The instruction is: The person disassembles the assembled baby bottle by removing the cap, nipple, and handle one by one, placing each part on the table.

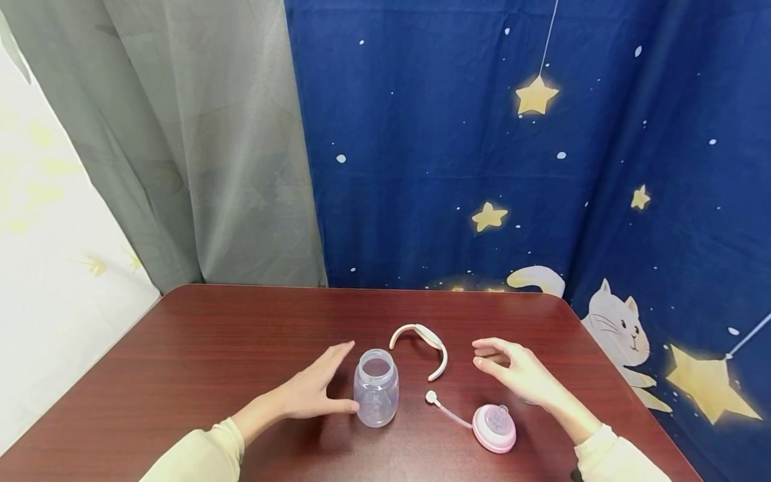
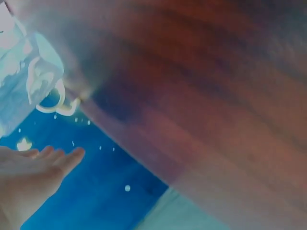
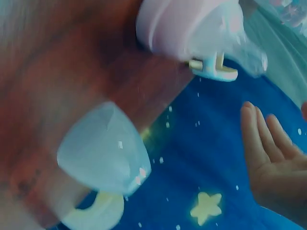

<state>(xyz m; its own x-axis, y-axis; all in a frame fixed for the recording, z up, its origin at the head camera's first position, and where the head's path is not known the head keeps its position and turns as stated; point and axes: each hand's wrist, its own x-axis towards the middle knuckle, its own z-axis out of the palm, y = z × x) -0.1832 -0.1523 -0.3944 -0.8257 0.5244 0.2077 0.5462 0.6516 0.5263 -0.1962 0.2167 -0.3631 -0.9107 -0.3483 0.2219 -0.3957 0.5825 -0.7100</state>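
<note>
A clear baby bottle [image 1: 376, 395] without a top stands upright on the table. My left hand [image 1: 310, 388] is just left of it, fingers extended, the thumb tip at the bottle's side; whether it touches I cannot tell. In the left wrist view that hand [image 2: 36, 179] has its fingers straight beside the bottle [image 2: 24, 81]. My right hand [image 1: 521, 371] hovers above a pink bottle collar [image 1: 494, 438] with a clear nipple and a thin straw, fingers loosely bent and holding nothing. In the right wrist view a translucent domed cover [image 3: 108, 151] stands on the table.
A cream curved handle [image 1: 429, 337] lies behind the bottle, between the hands. The straw's white weighted end [image 1: 431, 397] points toward the bottle. A dark red wooden table [image 1: 241, 335] reaches back to grey and blue curtains [image 1: 421, 167].
</note>
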